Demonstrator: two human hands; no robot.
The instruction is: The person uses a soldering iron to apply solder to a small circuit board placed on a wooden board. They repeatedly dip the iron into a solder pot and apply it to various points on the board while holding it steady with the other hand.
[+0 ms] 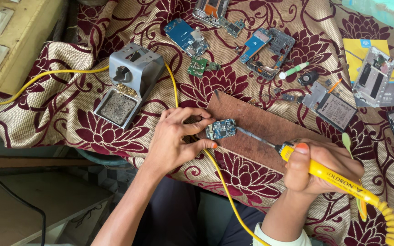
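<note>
My left hand (pixel 176 136) pinches a small blue circuit board (pixel 221 129) by its left edge and holds it flat on a brown wooden board (pixel 261 127). In my right hand (pixel 322 166) is a yellow soldering iron (pixel 338 180), gripped like a pen. Its metal tip (pixel 245 133) reaches the right edge of the circuit board. A yellow cord (pixel 224 187) runs under my left hand and down off the table.
A grey soldering iron stand (pixel 131 82) with a sponge tray sits at the left on the maroon floral cloth (pixel 69 114). Phone boards (pixel 187 36), a phone frame (pixel 267 50), a battery (pixel 336 109) and a phone chassis (pixel 372 75) lie behind. A switch box (pixel 5 36) stands far left.
</note>
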